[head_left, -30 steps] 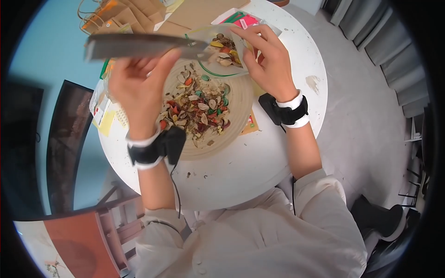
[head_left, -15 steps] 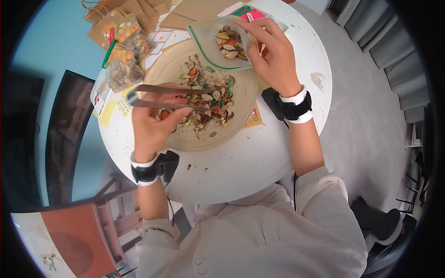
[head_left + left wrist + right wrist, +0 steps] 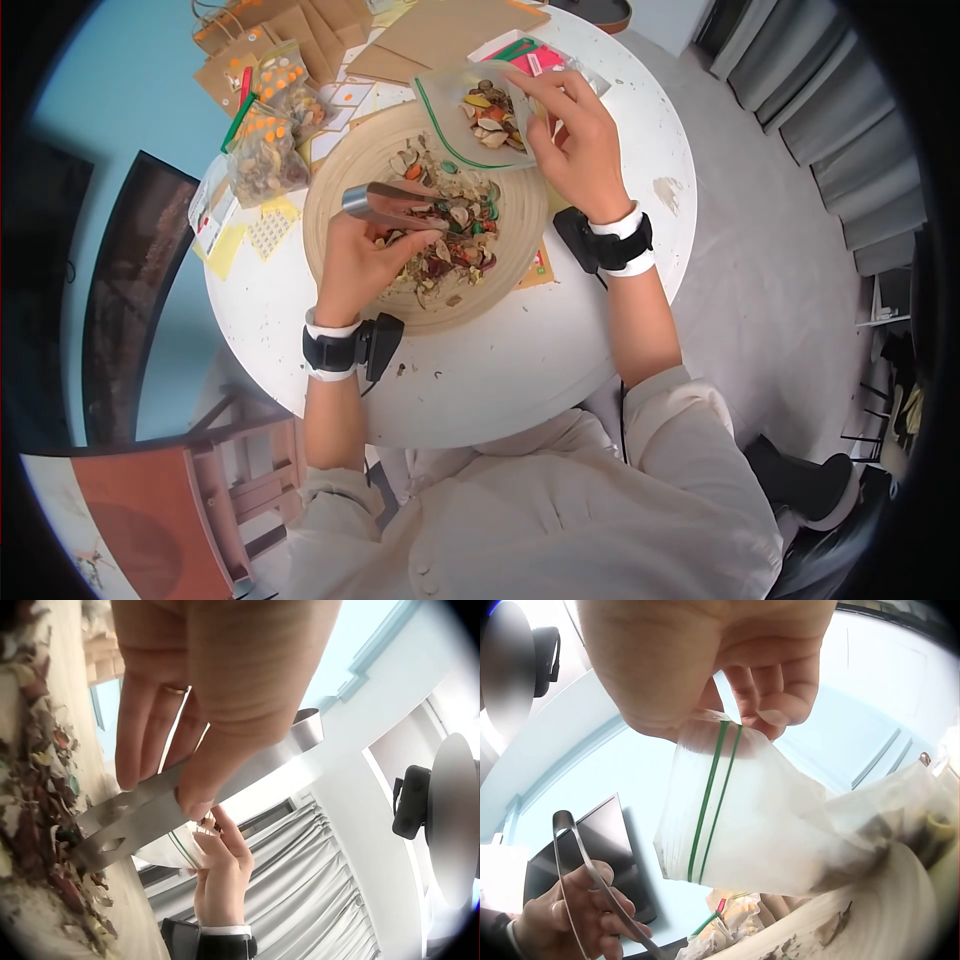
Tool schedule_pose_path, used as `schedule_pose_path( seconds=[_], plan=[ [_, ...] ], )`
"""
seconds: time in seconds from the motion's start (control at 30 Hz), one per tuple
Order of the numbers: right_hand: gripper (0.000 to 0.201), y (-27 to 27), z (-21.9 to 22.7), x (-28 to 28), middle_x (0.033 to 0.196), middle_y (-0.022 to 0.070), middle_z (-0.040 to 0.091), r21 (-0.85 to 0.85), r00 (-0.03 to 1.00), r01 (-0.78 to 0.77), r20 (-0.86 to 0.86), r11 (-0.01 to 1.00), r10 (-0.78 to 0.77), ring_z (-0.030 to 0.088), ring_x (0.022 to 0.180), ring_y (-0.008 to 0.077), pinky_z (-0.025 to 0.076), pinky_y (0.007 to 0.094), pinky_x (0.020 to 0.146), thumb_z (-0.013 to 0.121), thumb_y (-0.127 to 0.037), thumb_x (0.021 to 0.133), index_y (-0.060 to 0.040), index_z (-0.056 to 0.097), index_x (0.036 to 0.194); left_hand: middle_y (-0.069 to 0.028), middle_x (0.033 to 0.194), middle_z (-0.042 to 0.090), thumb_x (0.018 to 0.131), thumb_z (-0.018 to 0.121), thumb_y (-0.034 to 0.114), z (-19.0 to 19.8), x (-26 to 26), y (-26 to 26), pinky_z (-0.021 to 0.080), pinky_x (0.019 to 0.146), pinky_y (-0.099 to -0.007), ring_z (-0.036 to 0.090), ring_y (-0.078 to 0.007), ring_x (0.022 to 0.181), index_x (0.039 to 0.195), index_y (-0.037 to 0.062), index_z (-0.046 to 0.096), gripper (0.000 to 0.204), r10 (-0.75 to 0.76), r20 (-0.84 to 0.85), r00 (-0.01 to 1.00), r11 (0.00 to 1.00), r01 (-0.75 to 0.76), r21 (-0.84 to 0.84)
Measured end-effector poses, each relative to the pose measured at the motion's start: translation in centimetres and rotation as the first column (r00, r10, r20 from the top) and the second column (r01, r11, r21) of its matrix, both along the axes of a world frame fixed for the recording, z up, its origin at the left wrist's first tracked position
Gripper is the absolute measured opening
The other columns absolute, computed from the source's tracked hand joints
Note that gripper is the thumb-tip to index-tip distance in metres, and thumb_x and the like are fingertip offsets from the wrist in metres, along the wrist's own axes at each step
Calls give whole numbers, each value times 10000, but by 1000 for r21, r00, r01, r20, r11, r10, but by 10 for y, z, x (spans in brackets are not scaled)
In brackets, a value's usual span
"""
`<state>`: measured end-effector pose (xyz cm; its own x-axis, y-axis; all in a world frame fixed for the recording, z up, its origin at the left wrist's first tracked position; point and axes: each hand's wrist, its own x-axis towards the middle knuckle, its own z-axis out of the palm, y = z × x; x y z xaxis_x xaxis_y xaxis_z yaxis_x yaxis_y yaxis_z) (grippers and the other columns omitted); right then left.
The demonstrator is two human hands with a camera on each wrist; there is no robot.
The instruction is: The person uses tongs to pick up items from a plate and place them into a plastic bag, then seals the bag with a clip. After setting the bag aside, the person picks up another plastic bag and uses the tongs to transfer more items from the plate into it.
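Note:
My left hand [image 3: 362, 265] holds metal tongs [image 3: 150, 817] between thumb and fingers. In the left wrist view, the tips of the tongs dip into the pile of dried potpourri [image 3: 45, 802], standing a little apart. That pile, a mix of petals and pods in red, green and brown, lies on a round wooden plate [image 3: 335, 200]. At the plate's far right edge my right hand [image 3: 585, 150] pinches the top of a clear zip bag [image 3: 750, 817] with a green seal. The bag's mouth faces the plate, and some potpourri [image 3: 492, 118] sits inside it.
Filled zip bags [image 3: 268, 150] with orange dots stand left of the plate on the white round table [image 3: 500, 370]. Brown paper bags [image 3: 290, 35] and a flat brown sheet [image 3: 430, 40] lie at the back. A pink packet [image 3: 530, 50] rests behind the zip bag.
The tongs swung down from beside the zip bag to the potpourri pile with my left hand, and their tips went in. My right hand kept holding the bag in nearly the same place.

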<state>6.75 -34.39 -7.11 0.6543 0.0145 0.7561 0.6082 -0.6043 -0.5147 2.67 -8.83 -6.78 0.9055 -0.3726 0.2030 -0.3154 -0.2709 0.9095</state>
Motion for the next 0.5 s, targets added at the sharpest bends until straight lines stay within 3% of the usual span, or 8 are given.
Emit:
schedule_pose_path(
  seconds=[0.17, 0.3, 0.37, 0.5],
  plan=[
    [458, -1, -1, -1, 984, 38, 598, 0, 1000, -6, 7, 1000, 6, 498, 640, 119, 434, 241, 558, 554, 47, 790, -122, 680, 1197, -131, 1099, 680, 797, 737, -62, -2, 0, 1, 554, 808, -285, 669, -175, 931, 1177, -61, 582, 410, 5, -14, 1000, 997, -6, -71],
    [459, 3, -1, -1, 985, 37, 601, 12, 1000, -22, -7, 1000, 22, 496, 641, 122, 430, 243, 556, 555, 47, 788, -118, 679, 1197, -111, 1035, 694, 809, 736, -55, -9, 3, 5, 549, 800, -273, 667, -159, 913, 1141, -64, 601, 359, 70, 59, 996, 997, -72, 29],
    [428, 3, 0, -3, 958, 46, 594, -11, 1000, -10, -4, 1000, 10, 547, 646, 162, 461, 283, 585, 567, 33, 795, -117, 673, 1181, -98, 992, 701, 812, 742, -45, -16, 6, 9, 545, 786, -263, 666, -146, 892, 1119, -64, 613, 333, 114, 133, 985, 990, -125, 71],
    [411, 3, -1, -2, 933, 48, 588, -25, 1000, 10, 8, 1000, -9, 572, 644, 180, 476, 301, 592, 573, 27, 798, -119, 674, 1169, -84, 950, 705, 807, 741, -55, -6, 3, 7, 540, 750, -251, 664, -127, 836, 1101, -62, 626, 315, 181, 158, 971, 983, -181, -17]
  ],
)
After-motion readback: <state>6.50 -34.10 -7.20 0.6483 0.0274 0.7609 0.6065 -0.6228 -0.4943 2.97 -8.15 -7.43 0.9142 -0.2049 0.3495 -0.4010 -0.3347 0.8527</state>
